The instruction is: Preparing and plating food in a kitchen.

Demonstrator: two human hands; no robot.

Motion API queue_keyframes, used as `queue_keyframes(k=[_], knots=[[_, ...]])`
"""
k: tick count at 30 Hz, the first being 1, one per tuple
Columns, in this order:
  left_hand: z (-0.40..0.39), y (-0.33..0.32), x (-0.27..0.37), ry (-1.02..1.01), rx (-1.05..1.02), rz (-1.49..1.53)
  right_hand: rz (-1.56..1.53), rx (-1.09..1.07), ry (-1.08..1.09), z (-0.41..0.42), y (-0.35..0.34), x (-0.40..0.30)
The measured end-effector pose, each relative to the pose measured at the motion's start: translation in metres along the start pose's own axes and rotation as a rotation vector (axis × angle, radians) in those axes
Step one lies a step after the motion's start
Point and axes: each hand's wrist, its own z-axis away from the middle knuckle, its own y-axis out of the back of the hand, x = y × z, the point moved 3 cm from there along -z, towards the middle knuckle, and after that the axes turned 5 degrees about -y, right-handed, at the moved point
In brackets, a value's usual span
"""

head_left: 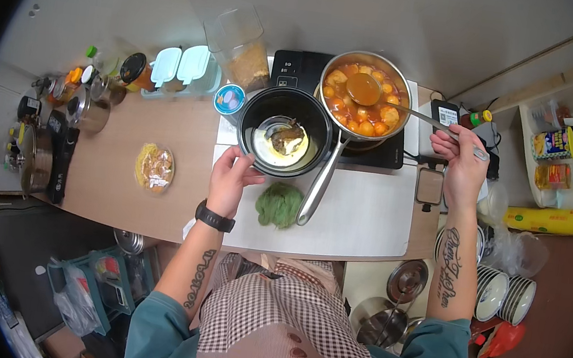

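My left hand [236,172] grips the near left rim of a deep black bowl [254,96]. Inside the bowl lie white and yellow seasoning and a dark brown clump [287,138]. My right hand [462,145] holds the handle of a steel ladle [424,118]. The ladle's cup, full of orange-brown broth [363,88], is over or in a steel saucepan [370,57] of red broth with round balls and fried pieces. The pan's long handle [321,183] points toward me. A tangled green clump [278,205], apparently noodles, lies on the white mat just below the bowl.
Beneath the pan is a black induction cooker [302,61]. A blue-lidded tub [229,100], a clear bin [250,63] and pale blue lidded boxes [179,67] stand to the left. A packed clear food tray [155,168] lies on the wooden counter [105,155]. Stacked bowls [491,293] are at lower right.
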Motion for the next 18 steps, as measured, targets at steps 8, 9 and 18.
queue_keyframes(k=[8,9,18], knots=[[-0.002,-0.004,-0.001,0.019,-0.027,0.006,0.018,-0.02,0.007,0.014,-0.006,-0.014],[-0.001,-0.004,0.0,0.023,-0.026,0.009,0.026,-0.019,0.006,0.016,-0.007,-0.016],[0.0,-0.003,0.003,0.033,-0.035,0.027,0.062,-0.187,-0.031,0.042,-0.035,-0.03]])
